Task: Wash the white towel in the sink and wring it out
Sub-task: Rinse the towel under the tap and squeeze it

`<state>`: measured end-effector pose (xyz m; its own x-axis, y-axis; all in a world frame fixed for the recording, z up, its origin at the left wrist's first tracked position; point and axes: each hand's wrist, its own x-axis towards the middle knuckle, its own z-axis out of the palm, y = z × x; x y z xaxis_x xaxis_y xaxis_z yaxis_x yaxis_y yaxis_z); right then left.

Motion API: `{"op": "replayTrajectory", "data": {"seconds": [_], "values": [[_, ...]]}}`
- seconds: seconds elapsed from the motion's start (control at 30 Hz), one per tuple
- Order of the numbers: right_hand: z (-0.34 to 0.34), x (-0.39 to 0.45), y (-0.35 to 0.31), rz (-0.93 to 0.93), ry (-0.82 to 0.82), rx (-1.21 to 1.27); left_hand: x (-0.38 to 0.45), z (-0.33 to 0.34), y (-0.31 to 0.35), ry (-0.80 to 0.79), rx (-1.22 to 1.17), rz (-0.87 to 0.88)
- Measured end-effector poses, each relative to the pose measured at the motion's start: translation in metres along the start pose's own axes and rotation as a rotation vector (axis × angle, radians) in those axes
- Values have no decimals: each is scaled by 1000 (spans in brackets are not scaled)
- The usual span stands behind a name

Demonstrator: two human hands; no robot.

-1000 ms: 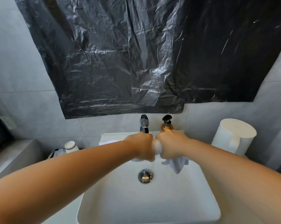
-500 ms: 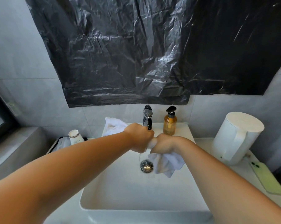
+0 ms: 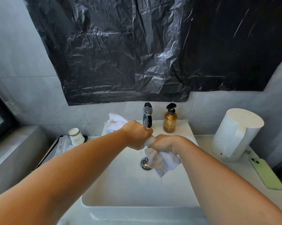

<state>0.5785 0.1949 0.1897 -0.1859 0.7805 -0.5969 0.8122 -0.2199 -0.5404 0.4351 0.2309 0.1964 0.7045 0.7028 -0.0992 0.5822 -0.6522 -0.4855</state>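
Note:
Over the white rectangular sink [image 3: 120,189], my left hand [image 3: 137,135] and my right hand [image 3: 164,142] both grip the white towel [image 3: 161,161], fists side by side. A twisted bit of cloth shows between the fists. The towel's loose end hangs below my right hand, over the chrome drain [image 3: 145,163]. A thin trickle of water drips from the towel toward the drain. Behind my left hand stands the dark faucet [image 3: 147,115].
A second white cloth [image 3: 116,121] lies on the sink's back left corner. An amber pump bottle [image 3: 170,119] stands right of the faucet. A white kettle [image 3: 237,135] and a green phone [image 3: 266,172] are on the right counter, a paper cup [image 3: 75,136] on the left.
The view has tilted down and the hands sit lower over the basin. My right fist has dropped slightly and more of the towel's loose end hangs out beneath it.

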Motion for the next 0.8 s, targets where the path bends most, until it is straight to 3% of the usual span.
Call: {"op": "replayTrajectory", "data": {"seconds": [0.7, 0.8], "values": [[5, -3, 3, -55, -93, 63, -17, 5, 7, 70, 20, -1], [2, 2, 0, -48, 12, -71, -26, 7, 13, 101, -118, -110]]}}
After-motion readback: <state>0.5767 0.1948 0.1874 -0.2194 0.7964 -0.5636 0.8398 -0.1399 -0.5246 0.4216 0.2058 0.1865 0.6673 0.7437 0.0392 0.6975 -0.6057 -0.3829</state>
